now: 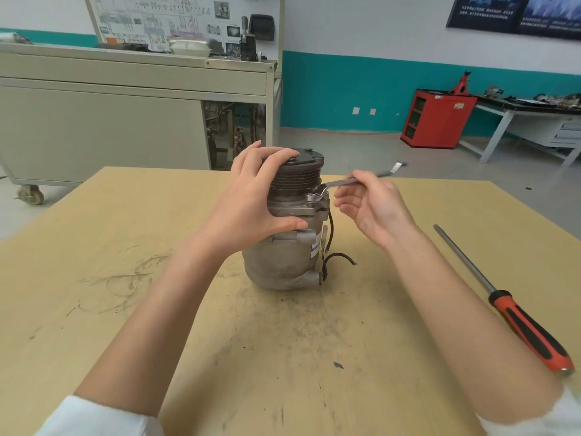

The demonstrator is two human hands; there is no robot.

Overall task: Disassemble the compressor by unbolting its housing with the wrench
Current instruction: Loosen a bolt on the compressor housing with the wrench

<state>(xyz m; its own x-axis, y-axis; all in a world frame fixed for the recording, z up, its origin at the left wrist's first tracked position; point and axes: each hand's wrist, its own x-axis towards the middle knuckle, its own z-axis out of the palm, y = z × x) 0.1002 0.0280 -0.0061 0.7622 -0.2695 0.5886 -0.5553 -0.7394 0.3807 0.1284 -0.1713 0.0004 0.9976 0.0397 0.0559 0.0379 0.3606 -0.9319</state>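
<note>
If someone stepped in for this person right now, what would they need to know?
Left hand grips the compressor at its top, steadying it upright on the table.
Right hand holds the wrench, ring end seated at the flange.
A screwdriver lies unused to the right.
Done: no loose bolts in view; housing looks closed.
To do: loosen each bolt, then separate the housing.

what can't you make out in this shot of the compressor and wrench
Head view only:
- Bolt head: covered by the wrench ring.
- Compressor left side: behind the left hand.
- Wrench far end: blurred, beyond the right hand.
- Wall chart text: too small.
</note>
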